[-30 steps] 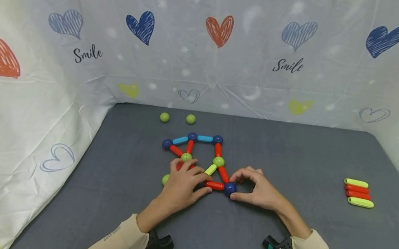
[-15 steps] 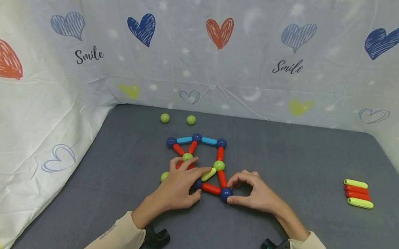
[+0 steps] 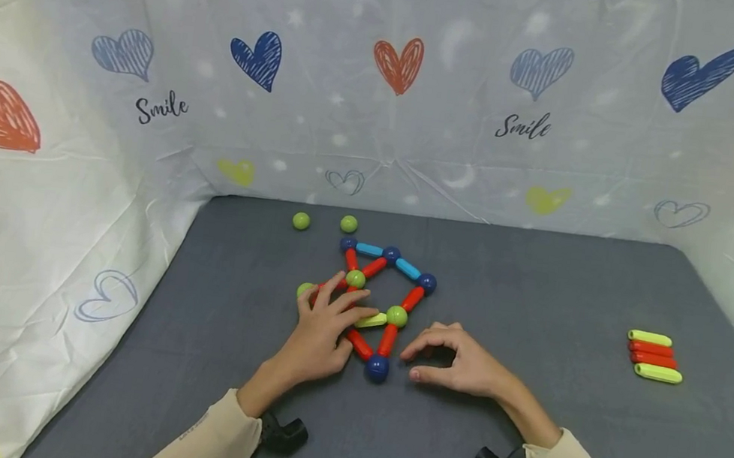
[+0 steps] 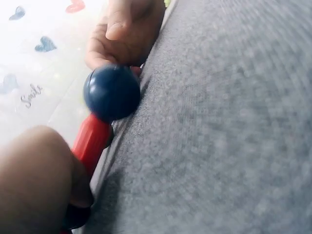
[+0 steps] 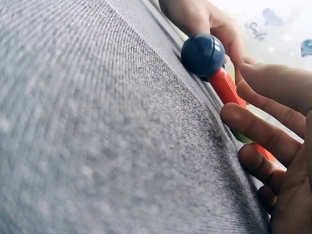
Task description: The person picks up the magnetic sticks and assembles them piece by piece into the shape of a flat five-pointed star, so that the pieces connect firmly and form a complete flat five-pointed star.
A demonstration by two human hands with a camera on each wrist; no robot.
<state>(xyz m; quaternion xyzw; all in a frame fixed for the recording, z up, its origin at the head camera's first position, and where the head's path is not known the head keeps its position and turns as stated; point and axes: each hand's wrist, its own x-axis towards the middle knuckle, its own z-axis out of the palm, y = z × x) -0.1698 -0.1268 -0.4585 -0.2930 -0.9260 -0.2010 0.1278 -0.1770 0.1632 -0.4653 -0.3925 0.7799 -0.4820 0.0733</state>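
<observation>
Head view: backdrop reads "Smile"; stick-and-ball frame has rotated; left hand presses it, right hand released, loosely curled.

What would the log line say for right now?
left hand: rests on stick-and-ball figure | right hand: curled beside blue ball, holding nothing | spare sticks: far right on mat
</observation>
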